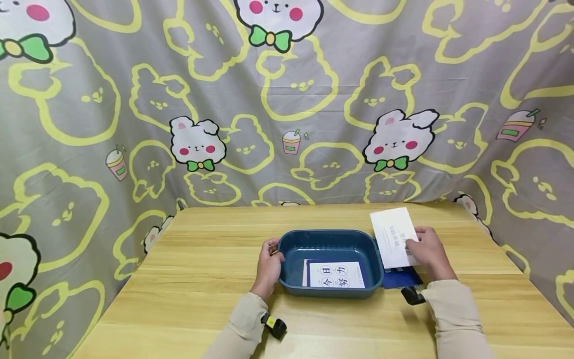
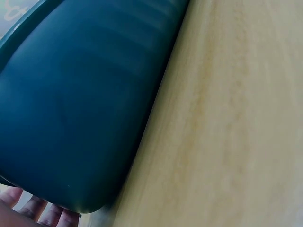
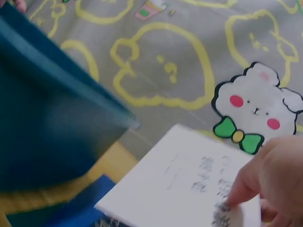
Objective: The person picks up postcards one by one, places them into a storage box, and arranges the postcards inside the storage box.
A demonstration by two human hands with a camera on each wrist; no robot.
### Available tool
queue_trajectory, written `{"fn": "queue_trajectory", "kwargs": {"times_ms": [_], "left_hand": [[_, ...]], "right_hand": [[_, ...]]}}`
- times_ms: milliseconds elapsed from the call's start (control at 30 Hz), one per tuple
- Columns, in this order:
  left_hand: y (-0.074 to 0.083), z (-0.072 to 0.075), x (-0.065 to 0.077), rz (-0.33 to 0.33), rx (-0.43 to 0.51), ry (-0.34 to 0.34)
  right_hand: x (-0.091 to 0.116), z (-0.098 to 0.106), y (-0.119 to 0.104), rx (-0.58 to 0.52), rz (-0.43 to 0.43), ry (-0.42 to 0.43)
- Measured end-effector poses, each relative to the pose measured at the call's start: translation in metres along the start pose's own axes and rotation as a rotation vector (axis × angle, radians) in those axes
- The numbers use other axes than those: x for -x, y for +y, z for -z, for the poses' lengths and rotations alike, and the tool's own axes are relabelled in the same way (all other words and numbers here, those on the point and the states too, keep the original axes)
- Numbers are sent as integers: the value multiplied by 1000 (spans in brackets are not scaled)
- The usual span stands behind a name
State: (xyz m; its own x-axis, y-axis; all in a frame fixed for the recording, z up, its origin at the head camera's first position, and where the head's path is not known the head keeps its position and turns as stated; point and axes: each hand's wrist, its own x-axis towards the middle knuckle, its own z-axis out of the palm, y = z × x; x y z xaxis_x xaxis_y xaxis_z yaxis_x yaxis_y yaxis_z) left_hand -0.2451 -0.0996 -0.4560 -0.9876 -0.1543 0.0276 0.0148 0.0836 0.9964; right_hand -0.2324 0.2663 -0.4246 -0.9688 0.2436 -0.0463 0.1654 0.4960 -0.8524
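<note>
A dark teal plastic basin [image 1: 332, 292] stands on the table, with several printed cards [image 1: 338, 275] lying inside it. My left hand [image 1: 268, 269] grips the basin's left end, thumb at the rim and fingers round the outer wall; in the left wrist view the fingertips [image 2: 52, 213] show at the basin's end. To the right of the basin, my right hand [image 1: 430, 252] pinches a white card [image 1: 391, 239] with black writing, thumb on its face. That card is raised and tilted over a dark blue card [image 1: 401, 279] on the table.
The wood-grain table [image 1: 202, 294] carries everything. Behind it and along both sides hangs a grey curtain [image 1: 251, 164] printed with rabbits and yellow outlines. A black strap-on camera is worn at each wrist.
</note>
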Motion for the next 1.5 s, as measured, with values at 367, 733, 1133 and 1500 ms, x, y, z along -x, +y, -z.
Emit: {"fn": "queue_trajectory", "kwargs": {"times_ms": [367,733,1133,1500], "left_hand": [[1,1,2,5,-4,-8],[0,0,0,4,-9,-6],[1,1,1,5,7,-11],[1,1,1,-8,-1,-16]], "right_hand": [[4,-3,-22,-218,102,196],[13,0,-36,-215,130,221],[2,-12,-33,-263,220,261],[20,-26,-56,-135,350,204]]}}
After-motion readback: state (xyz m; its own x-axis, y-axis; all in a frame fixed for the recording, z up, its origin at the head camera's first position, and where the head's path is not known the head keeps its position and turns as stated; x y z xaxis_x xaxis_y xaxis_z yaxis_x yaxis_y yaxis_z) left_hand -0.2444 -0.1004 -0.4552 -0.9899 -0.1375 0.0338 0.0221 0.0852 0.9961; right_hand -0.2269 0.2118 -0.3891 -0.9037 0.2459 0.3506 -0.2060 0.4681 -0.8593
